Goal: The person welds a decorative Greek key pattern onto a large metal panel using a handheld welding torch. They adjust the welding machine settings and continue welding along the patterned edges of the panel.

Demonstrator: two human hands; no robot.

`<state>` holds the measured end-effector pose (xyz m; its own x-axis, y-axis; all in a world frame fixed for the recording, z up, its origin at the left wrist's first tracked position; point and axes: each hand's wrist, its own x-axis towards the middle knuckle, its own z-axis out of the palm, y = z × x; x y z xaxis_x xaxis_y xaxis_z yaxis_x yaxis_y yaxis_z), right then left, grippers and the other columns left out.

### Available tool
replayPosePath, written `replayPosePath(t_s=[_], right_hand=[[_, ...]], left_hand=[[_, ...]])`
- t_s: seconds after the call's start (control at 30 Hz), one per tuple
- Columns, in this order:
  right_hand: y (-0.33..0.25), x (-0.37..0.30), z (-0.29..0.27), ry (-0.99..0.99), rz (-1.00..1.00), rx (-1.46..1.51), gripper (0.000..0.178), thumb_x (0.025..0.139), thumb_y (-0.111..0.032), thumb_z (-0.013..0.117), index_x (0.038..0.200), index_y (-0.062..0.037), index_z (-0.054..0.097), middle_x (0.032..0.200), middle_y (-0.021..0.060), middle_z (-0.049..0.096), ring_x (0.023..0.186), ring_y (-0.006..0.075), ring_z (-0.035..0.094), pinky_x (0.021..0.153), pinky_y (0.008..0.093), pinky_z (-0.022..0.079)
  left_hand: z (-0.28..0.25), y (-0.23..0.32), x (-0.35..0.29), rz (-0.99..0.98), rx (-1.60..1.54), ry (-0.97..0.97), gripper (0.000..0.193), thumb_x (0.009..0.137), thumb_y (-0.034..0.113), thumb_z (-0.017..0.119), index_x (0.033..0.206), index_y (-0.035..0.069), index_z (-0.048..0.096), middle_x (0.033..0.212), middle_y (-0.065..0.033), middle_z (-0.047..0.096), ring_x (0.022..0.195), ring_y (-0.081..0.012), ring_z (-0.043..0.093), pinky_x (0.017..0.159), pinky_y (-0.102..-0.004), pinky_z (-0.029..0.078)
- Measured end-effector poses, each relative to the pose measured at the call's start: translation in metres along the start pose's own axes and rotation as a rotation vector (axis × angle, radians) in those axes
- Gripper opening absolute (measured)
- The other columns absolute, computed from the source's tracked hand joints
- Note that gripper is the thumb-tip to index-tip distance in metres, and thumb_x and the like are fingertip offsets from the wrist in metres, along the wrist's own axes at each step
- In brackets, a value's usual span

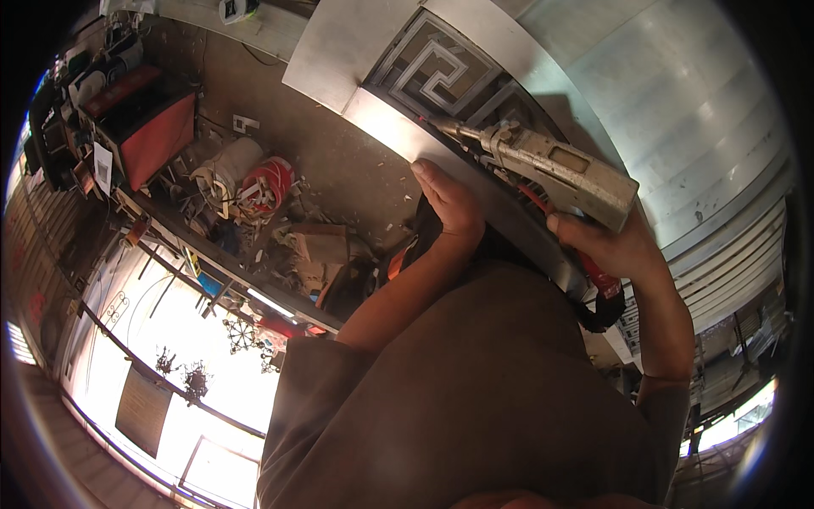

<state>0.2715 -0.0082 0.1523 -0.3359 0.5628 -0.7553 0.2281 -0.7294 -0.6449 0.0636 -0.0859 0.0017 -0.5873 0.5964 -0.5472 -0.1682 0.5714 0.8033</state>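
Observation:
A boxy, worn metal welding gun (560, 174) with a narrow nozzle and a red grip is in my right hand (600, 242), whose fingers wrap the grip. Its nozzle points up-left, close to the inner edge of a silvery metal panel (339, 64). Set into that panel is a grey grille (432, 68) with an angular spiral pattern. My left hand (449, 199) is at the panel's near edge, fingers stretched out and holding nothing. Whether its fingertips press on the metal I cannot tell. A dark cable hangs below the gun's grip.
To the left, a red-sided box (157, 140) stands by a red bucket (268, 182) and a pale container (229, 165) amid scrap on the floor. Broad metal sheeting (678, 110) fills the right side. Bright daylight enters at lower left, past hanging metal ornaments (197, 380).

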Motion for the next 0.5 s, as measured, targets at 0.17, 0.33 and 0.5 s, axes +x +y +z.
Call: replayPosePath(t_s=[0.17, 0.33, 0.5], right_hand=[[0.001, -0.001, 0.004, 0.016, 0.02, -0.005, 0.053, 0.09, -0.012, 0.078, 0.14, -0.0014, 0.063, 0.131, 0.0095, 0.072, 0.118, 0.0156, 0.066, 0.104, 0.0314, 0.052], [0.007, 0.002, 0.011, 0.069, -0.107, -0.071, 0.053, 0.091, -0.013, 0.081, 0.14, -0.0019, 0.065, 0.136, 0.0097, 0.07, 0.125, 0.0161, 0.065, 0.108, 0.032, 0.051], [0.007, 0.0, 0.009, 0.028, -0.045, -0.051, 0.049, 0.092, -0.015, 0.08, 0.139, -0.0038, 0.068, 0.139, 0.0105, 0.069, 0.127, 0.017, 0.064, 0.109, 0.0322, 0.05]], left_hand=[[-0.001, -0.001, 0.0, 0.001, 0.011, 0.006, 0.084, 0.116, 0.057, 0.027, 0.165, -0.012, 0.019, 0.176, -0.0218, 0.018, 0.162, -0.0264, 0.019, 0.131, -0.0339, 0.016], [-0.005, -0.011, 0.001, 0.037, -0.004, -0.014, 0.078, 0.117, 0.052, 0.027, 0.165, -0.01, 0.022, 0.173, -0.0192, 0.025, 0.159, -0.0245, 0.024, 0.129, -0.0332, 0.02], [-0.005, -0.018, 0.006, -0.01, -0.047, 0.025, 0.074, 0.119, 0.046, 0.028, 0.159, -0.016, 0.029, 0.166, -0.0279, 0.034, 0.153, -0.0289, 0.034, 0.126, -0.0353, 0.025]])
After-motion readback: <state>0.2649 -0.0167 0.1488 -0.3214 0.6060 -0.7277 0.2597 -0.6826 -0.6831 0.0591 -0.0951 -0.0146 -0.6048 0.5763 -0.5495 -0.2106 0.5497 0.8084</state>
